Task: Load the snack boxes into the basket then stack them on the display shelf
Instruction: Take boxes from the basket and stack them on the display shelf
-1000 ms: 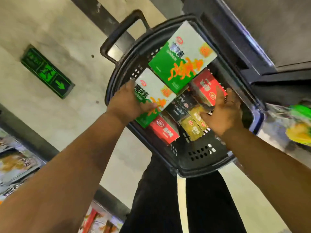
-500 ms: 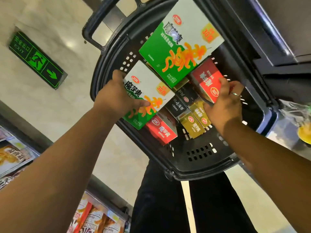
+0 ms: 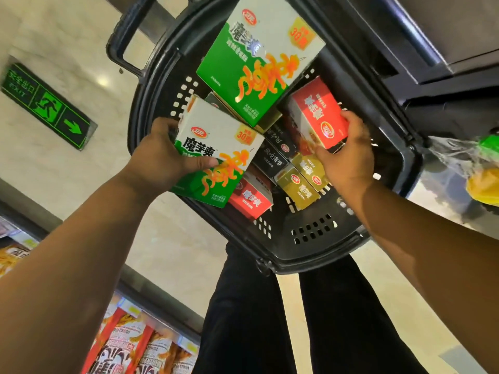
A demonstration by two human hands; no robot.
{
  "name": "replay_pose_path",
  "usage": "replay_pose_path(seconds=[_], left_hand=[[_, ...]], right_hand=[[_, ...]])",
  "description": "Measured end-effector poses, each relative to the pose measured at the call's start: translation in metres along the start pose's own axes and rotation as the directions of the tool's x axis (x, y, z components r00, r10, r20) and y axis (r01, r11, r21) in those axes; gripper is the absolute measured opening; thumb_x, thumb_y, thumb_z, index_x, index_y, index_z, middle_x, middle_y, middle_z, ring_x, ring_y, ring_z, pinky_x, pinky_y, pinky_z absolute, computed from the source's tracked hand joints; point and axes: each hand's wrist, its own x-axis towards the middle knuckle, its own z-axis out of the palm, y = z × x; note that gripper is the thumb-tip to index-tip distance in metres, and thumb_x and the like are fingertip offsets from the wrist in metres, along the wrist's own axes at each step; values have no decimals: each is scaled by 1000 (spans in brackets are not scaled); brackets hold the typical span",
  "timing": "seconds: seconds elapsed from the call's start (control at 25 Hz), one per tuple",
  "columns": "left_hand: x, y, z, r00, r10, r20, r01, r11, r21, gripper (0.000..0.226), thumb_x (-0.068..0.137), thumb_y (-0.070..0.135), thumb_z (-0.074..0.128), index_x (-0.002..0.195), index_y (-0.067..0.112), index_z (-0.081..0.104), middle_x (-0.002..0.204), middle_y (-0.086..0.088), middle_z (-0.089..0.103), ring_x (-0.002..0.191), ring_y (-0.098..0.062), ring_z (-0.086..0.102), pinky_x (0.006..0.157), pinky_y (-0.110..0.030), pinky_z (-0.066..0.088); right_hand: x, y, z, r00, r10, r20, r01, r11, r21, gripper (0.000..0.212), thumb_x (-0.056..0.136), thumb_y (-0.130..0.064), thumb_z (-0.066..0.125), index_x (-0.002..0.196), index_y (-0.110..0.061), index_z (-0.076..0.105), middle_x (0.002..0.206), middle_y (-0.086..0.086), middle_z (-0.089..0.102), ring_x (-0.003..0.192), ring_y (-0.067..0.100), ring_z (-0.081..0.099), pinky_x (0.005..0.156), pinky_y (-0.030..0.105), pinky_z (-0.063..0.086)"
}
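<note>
The basket (image 3: 297, 263) sits on the floor in front of the person's legs (image 3: 243, 319), and both hands are in it, each with one box.

The left hand (image 3: 162, 160), at 9 o'clock of the basket, grips a green box (image 3: 216, 157). The thumb lies across its printed face and the fingers wrap behind its left edge. This is a wide clamp, likely because the box is too broad for a pinch. The box is tilted, and its lower corner hangs over the rim at 8 o'clock, so it is carried by the hand rather than resting flat.

The right hand (image 3: 348, 157), at 3 o'clock, curls round the end of a red box (image 3: 318, 117), fingers over the top and thumb at the lower edge. That box is tipped up on the pile.

A big green box (image 3: 259, 58) lies flat on top at 12 o'clock. It bridges the smaller ones beneath, which probably makes it the loosest. In the middle, black boxes (image 3: 272, 157) and gold boxes (image 3: 299, 182) lie side by side and touching. A second red box (image 3: 251, 198) lies at 7 o'clock, partly under the green one.

One frame cannot show whether the two held boxes are going in or coming out. The basket looks nearly full, so loading seems close to done.

An exit sign (image 3: 46, 103) is on the floor at 9 o'clock of the view, snack packets (image 3: 135, 346) at 7, and a clear bag (image 3: 472, 168) at 3
</note>
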Motion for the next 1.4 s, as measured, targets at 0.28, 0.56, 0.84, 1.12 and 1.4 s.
replay_pose_path(seconds=[0.28,0.56,0.84,1.12,1.4], left_hand=[[-58,14,-13,998,-28,58,38,983,-177,87,59,40,88,129,15,44,107,5,62,100,-17,61,76,-28,53],[-135,48,-62,992,58,114,-17,943,-332,90,51,49,83,127,16,49,108,3,68,97,-19,67,86,-40,56],[-231,100,-106,964,213,161,-132,904,-407,87,47,48,91,120,18,56,103,1,73,90,-20,73,87,-46,57],[-327,150,-126,886,407,222,-286,856,-430,74,52,40,83,118,20,58,101,-1,75,85,-20,74,78,-41,59],[-419,192,-102,845,507,172,-375,789,-486,63,57,35,86,111,17,58,100,-5,75,83,-23,74,73,-40,59]], right_hand=[[-76,-12,-64,971,217,101,-238,838,491,56,84,-22,76,131,-30,47,125,-4,61,112,11,61,80,19,54],[-173,-63,-147,949,304,86,-253,569,783,42,91,-19,66,124,-38,49,109,-8,72,94,13,72,76,38,59],[-267,-103,-217,931,349,107,-205,259,944,49,67,-49,74,114,-36,66,119,10,69,114,37,63,92,71,42],[-347,-123,-290,932,352,-83,21,176,984,40,94,-32,58,132,-18,57,120,14,68,114,37,62,92,52,52],[-408,-107,-362,948,273,-166,138,120,983,31,97,-34,54,121,-15,60,103,10,73,79,22,72,67,36,60]])
